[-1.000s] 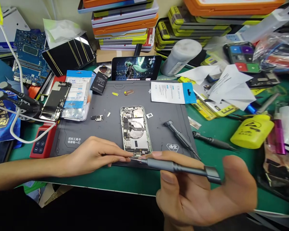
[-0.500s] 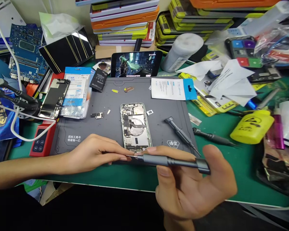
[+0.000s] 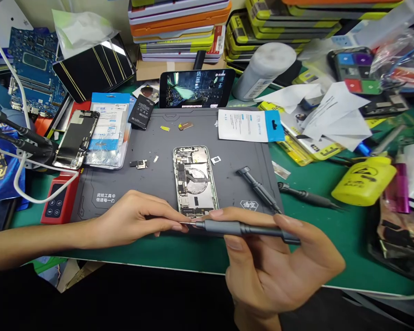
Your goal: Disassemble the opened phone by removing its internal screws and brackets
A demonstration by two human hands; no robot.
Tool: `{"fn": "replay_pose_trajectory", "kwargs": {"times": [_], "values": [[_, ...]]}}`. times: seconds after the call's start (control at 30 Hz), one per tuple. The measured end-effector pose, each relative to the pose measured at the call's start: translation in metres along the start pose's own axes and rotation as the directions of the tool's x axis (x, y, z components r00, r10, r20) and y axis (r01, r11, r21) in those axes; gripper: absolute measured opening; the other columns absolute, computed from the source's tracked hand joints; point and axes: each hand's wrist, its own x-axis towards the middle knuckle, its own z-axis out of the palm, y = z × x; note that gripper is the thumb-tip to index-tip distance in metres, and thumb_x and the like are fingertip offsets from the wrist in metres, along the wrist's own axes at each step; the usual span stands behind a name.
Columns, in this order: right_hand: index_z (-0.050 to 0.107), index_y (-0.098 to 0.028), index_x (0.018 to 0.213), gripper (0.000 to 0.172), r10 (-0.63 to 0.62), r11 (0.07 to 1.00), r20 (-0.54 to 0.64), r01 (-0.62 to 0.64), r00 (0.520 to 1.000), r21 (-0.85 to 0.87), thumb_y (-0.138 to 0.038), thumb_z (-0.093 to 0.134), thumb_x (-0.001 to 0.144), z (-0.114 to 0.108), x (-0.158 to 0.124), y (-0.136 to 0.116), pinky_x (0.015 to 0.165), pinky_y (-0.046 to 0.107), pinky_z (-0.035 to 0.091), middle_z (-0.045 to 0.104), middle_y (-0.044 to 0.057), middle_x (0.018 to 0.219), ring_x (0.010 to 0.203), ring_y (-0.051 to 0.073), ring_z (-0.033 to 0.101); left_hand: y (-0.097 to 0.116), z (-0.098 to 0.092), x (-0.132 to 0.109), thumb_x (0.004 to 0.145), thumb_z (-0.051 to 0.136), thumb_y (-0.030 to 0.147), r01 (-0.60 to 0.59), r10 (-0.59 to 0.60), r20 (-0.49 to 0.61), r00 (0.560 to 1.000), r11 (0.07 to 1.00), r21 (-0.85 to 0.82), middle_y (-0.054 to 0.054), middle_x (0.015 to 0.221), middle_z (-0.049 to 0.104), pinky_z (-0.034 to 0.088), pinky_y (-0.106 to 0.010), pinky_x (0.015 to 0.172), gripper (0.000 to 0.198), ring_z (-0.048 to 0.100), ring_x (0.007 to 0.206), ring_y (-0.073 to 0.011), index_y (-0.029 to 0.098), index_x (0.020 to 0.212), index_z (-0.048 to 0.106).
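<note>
My right hand [image 3: 279, 262] holds a grey screwdriver [image 3: 241, 229] nearly level, its tip pointing left, with fingers above and the thumb below the handle. My left hand [image 3: 138, 218] pinches at the screwdriver's thin tip; whether a small part is between those fingertips is too small to tell. Just beyond the tip, an opened phone [image 3: 196, 179] lies on the grey mat [image 3: 158, 184], its inner parts showing and its lower end partly behind my hands. A small metal part [image 3: 139, 164] and a white-edged tray piece [image 3: 215, 159] lie on either side of it.
Two more screwdrivers, one on the mat [image 3: 258, 189] and one beside it [image 3: 307, 197], lie at right. A phone playing video [image 3: 196, 89] stands at the back. A red device [image 3: 59, 200], a removed screen [image 3: 76, 138] and a yellow bottle [image 3: 364, 181] flank the mat.
My right index finger has come down from above the screwdriver's end onto the handle. My left hand keeps its pinch at the tip. The view has shifted slightly.
</note>
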Motion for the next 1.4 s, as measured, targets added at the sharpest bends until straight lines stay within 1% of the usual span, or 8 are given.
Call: {"fn": "replay_pose_trajectory", "kwargs": {"times": [0.13,0.5,0.67,0.87,1.03,1.17,1.3,1.4], "values": [[0.053,-0.024,0.156,0.085,-0.002,1.0,-0.021,0.002,1.0,-0.024,0.017,0.066,0.083,0.0,-0.004,0.001,0.081,0.036,0.074,0.08,0.006,0.122,0.106,0.021,0.082,0.001,0.0,0.001,0.101,0.076,0.021,-0.008,0.008,0.005,1.0,1.0,0.01,-0.004,0.104,0.085,0.055,-0.012,0.07,0.021,0.074,0.074,-0.0078,0.017,0.119,0.085],[0.051,-0.027,0.157,0.083,0.015,0.995,-0.025,-0.017,1.0,-0.1,0.012,0.068,0.086,-0.003,-0.005,0.001,0.073,0.04,0.074,0.081,0.006,0.118,0.101,0.024,0.082,0.0,0.001,0.0,0.101,0.075,0.022,0.008,-0.008,0.018,1.0,1.0,-0.006,-0.003,0.105,0.085,0.055,-0.015,0.067,0.024,0.068,0.067,-0.0071,0.019,0.123,0.084],[0.052,-0.026,0.156,0.081,0.039,0.996,-0.061,-0.044,0.997,-0.081,0.011,0.069,0.086,-0.002,-0.006,0.001,0.071,0.033,0.072,0.08,0.005,0.117,0.098,0.021,0.081,0.002,0.0,0.001,0.102,0.075,0.022,-0.001,0.0,0.026,1.0,1.0,0.015,-0.004,0.109,0.085,0.057,-0.017,0.074,0.024,0.073,0.075,-0.0098,0.02,0.124,0.084],[0.05,-0.023,0.152,0.069,0.107,0.988,-0.112,-0.118,0.988,-0.101,-0.001,0.074,0.091,-0.001,-0.011,-0.001,0.072,0.041,0.072,0.078,0.007,0.11,0.093,0.025,0.082,0.002,0.001,0.001,0.1,0.077,0.022,-0.004,0.005,0.025,1.0,1.0,-0.019,-0.004,0.11,0.085,0.06,-0.016,0.069,0.022,0.075,0.078,-0.0116,0.022,0.12,0.086],[0.048,-0.024,0.153,0.068,0.11,0.987,-0.094,-0.119,0.99,-0.103,-0.004,0.072,0.093,-0.001,-0.013,-0.002,0.07,0.04,0.072,0.078,0.008,0.11,0.095,0.025,0.082,0.001,0.001,0.001,0.098,0.079,0.02,-0.038,0.038,0.009,0.999,0.999,-0.011,-0.003,0.109,0.086,0.061,-0.015,0.078,0.021,0.08,0.088,-0.0128,0.025,0.117,0.086],[0.05,-0.026,0.154,0.071,0.101,0.989,-0.09,-0.11,0.991,-0.103,-0.001,0.071,0.091,-0.002,-0.01,-0.002,0.069,0.038,0.072,0.079,0.007,0.112,0.094,0.024,0.081,0.001,0.0,0.001,0.099,0.078,0.02,-0.056,0.056,0.01,0.998,0.998,0.027,-0.002,0.112,0.086,0.063,-0.02,0.092,0.021,0.082,0.101,-0.0157,0.025,0.118,0.086],[0.054,-0.027,0.156,0.078,0.076,0.993,-0.095,-0.083,0.993,-0.079,0.007,0.069,0.087,0.0,-0.005,-0.003,0.071,0.035,0.072,0.079,0.005,0.114,0.095,0.021,0.08,0.003,0.0,0.001,0.1,0.077,0.021,-0.06,0.06,0.017,0.998,0.998,0.03,-0.003,0.114,0.085,0.063,-0.021,0.093,0.022,0.082,0.103,-0.0163,0.026,0.12,0.085],[0.056,-0.028,0.155,0.077,0.094,0.992,-0.125,-0.103,0.988,-0.069,0.007,0.067,0.088,0.001,-0.003,-0.004,0.073,0.035,0.073,0.079,0.004,0.114,0.096,0.02,0.08,0.004,0.0,0.001,0.102,0.075,0.023,-0.066,0.065,0.025,0.998,0.998,0.023,-0.003,0.114,0.085,0.064,-0.021,0.092,0.022,0.082,0.102,-0.0159,0.027,0.122,0.084]]}}
